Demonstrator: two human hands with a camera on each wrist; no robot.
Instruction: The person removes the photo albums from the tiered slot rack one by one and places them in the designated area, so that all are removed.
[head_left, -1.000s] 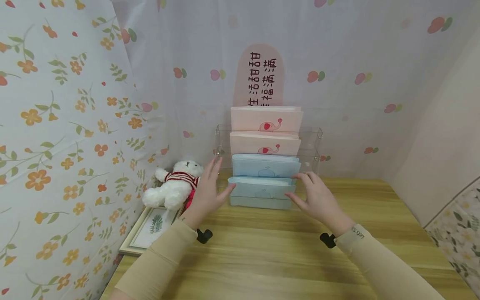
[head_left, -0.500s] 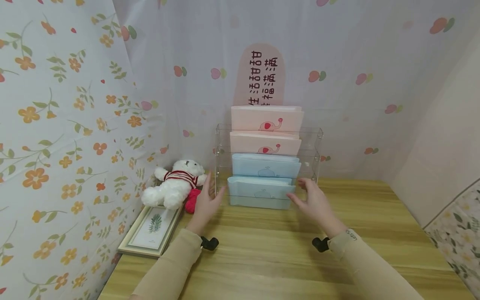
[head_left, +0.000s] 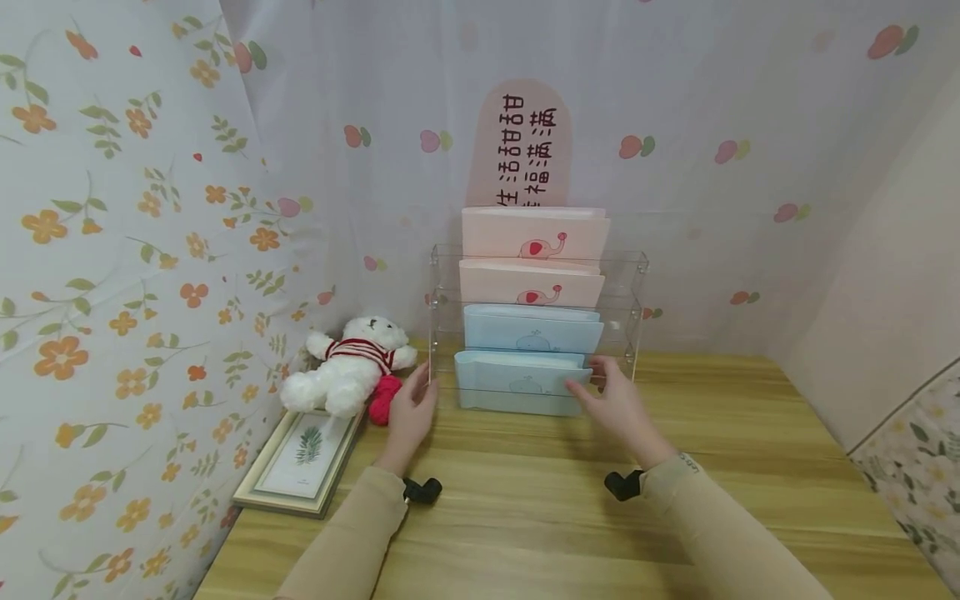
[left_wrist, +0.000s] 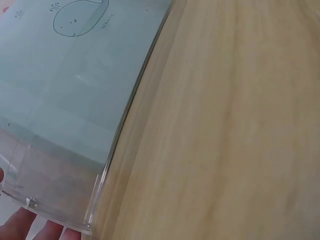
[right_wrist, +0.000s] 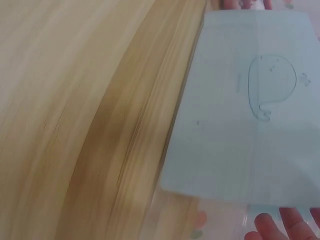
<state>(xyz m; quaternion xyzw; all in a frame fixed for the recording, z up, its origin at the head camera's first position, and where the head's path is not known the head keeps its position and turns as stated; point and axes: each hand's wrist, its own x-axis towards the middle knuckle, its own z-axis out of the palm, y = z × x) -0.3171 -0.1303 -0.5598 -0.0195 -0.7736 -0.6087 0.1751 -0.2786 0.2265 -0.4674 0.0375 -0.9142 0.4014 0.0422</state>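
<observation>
A clear acrylic file rack (head_left: 536, 402) stands on the table with folders upright in its tiers. Two pale pink folders with elephant drawings, the rear one (head_left: 540, 233) and another (head_left: 517, 285) before it, fill the upper tiers. Below them come a blue folder (head_left: 495, 331) and the front blue folder (head_left: 487, 375), both with a whale drawing. My left hand (head_left: 411, 412) grips the rack's left side panel, fingers along its outer face in the left wrist view. My right hand (head_left: 618, 408) is at the front folder's right edge, thumb overlapping its face, fingers (right_wrist: 295, 227) loosely bent beside the edge.
Left of the rack a white teddy bear (head_left: 326, 387) in a striped top leans at the wall, a red item (head_left: 382, 402) beside it. A framed leaf picture (head_left: 300, 467) lies in front on the wooden table (head_left: 517, 517). Patterned curtains hang behind and at left.
My left hand has come down and left, from beside the front folder to the rack's left side. My right hand has shifted slightly left and down. The rack and folders have stayed put.
</observation>
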